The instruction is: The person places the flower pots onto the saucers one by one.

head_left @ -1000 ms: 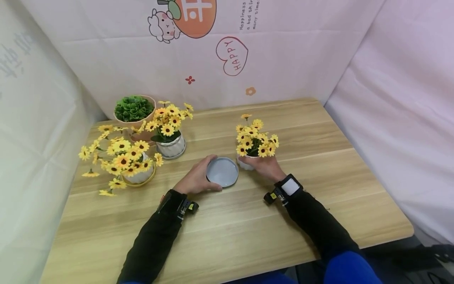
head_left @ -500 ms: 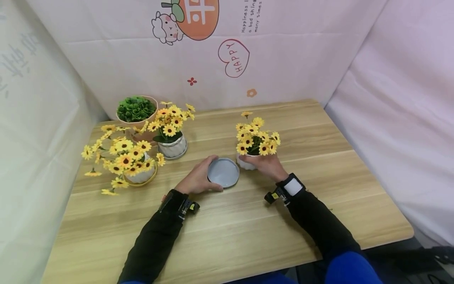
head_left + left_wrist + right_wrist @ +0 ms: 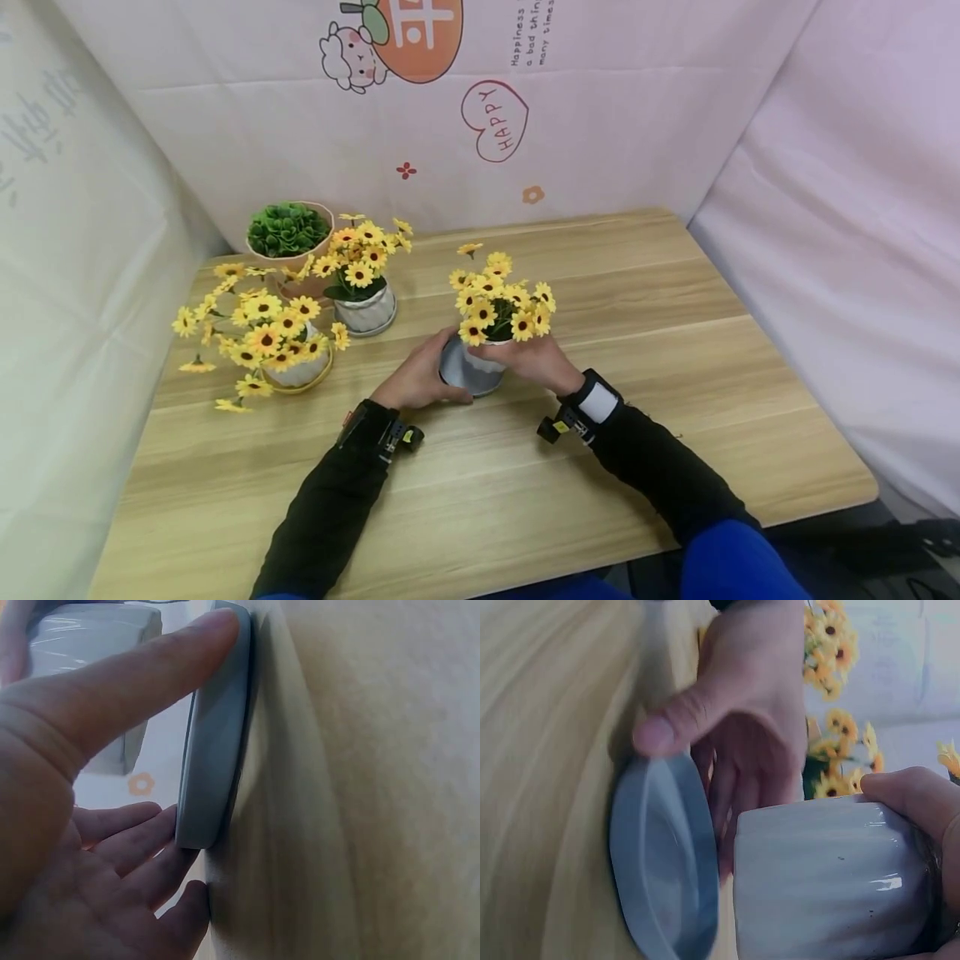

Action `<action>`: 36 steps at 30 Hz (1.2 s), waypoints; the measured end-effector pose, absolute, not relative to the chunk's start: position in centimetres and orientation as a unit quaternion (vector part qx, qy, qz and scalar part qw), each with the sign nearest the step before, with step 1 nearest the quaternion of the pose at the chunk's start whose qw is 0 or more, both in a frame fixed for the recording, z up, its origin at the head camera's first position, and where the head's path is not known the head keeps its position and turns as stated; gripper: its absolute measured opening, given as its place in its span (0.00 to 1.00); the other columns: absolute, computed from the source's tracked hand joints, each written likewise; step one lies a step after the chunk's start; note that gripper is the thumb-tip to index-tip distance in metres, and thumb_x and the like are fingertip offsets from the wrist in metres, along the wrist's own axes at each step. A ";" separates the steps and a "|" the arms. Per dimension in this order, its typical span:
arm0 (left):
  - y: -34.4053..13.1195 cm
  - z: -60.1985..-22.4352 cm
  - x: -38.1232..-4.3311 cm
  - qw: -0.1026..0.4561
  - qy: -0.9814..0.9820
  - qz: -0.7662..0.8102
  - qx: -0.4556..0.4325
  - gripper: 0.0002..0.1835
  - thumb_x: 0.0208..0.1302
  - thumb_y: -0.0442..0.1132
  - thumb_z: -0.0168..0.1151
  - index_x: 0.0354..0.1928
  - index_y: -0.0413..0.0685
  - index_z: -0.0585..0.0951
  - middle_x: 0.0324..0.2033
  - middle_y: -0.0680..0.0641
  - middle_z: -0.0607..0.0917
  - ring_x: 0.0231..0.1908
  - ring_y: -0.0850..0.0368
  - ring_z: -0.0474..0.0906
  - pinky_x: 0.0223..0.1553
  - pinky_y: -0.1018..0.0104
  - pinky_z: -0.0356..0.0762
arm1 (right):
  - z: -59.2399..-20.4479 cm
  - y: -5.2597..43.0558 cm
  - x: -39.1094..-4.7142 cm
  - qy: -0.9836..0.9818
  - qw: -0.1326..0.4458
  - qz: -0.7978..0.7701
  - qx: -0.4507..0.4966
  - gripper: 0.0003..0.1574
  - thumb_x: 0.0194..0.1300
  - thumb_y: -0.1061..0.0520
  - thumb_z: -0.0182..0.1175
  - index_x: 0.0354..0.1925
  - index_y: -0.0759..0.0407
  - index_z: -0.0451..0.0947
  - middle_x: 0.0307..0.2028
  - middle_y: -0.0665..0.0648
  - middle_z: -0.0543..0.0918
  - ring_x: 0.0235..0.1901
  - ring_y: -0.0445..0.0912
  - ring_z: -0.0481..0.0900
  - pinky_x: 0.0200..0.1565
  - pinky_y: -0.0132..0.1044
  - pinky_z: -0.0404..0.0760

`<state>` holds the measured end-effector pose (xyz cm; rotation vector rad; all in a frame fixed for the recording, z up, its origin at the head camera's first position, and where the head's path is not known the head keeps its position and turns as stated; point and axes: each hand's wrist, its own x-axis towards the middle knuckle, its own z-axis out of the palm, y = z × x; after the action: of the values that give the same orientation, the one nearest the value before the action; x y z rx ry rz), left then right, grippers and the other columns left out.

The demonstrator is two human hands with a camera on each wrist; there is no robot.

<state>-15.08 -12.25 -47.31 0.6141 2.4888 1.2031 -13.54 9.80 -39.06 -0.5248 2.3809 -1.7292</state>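
Observation:
My left hand (image 3: 420, 372) holds a round grey saucer (image 3: 454, 369) by its rim on the table. In the left wrist view, the thumb lies on one side of the saucer (image 3: 215, 742) and the fingers touch the other. My right hand (image 3: 534, 364) grips a white ribbed flowerpot (image 3: 829, 877) near its top. Yellow daisy-like flowers (image 3: 495, 304) stand up from this pot. The pot is above the saucer and apart from it, as the right wrist view shows with a gap beside the saucer (image 3: 667, 862). Part of the saucer is hidden under the pot in the head view.
On the left of the wooden table (image 3: 480, 500) stand a white pot of yellow flowers (image 3: 262, 333) on a yellow saucer (image 3: 303, 385) and a second white flowerpot (image 3: 365, 313) on a grey saucer. Behind them is an orange pot (image 3: 300, 287) with a green plant. Printed cloth (image 3: 600, 125) hangs around the table.
My right hand has lifted the white flowerpot and moved it left, from beside the saucer to over it. The left hand and the saucer have stayed in place.

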 end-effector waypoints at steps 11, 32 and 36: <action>-12.3 -47.6 -15.4 0.164 0.835 0.479 0.213 0.61 0.43 0.37 0.90 0.78 0.61 0.63 0.71 0.49 0.77 0.72 0.50 0.72 0.78 0.51 0.66 | -40.7 8.1 -12.8 0.789 0.114 -0.585 -0.148 0.50 0.60 0.61 0.78 0.75 0.56 0.66 0.71 0.58 0.75 0.74 0.56 0.70 0.78 0.55 0.66; -12.3 -47.6 -15.3 0.158 0.825 0.497 0.221 0.63 0.42 0.36 0.90 0.80 0.58 0.62 0.73 0.49 0.75 0.74 0.51 0.70 0.80 0.54 0.61 | -44.7 8.0 -13.5 0.800 0.109 -0.566 -0.167 0.47 0.58 0.58 0.79 0.71 0.56 0.69 0.65 0.58 0.78 0.69 0.54 0.76 0.73 0.52 0.74; -12.2 -47.6 -15.4 0.155 0.823 0.501 0.221 0.63 0.41 0.35 0.90 0.80 0.59 0.63 0.72 0.50 0.76 0.73 0.51 0.71 0.80 0.54 0.62 | -43.2 7.6 -13.0 0.793 0.113 -0.575 -0.164 0.43 0.59 0.64 0.77 0.69 0.61 0.70 0.63 0.61 0.80 0.67 0.56 0.77 0.72 0.53 0.74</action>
<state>-15.36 -12.24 -47.63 0.6327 2.3570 1.4352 -13.04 7.65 -43.17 -0.4806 2.3277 -1.6879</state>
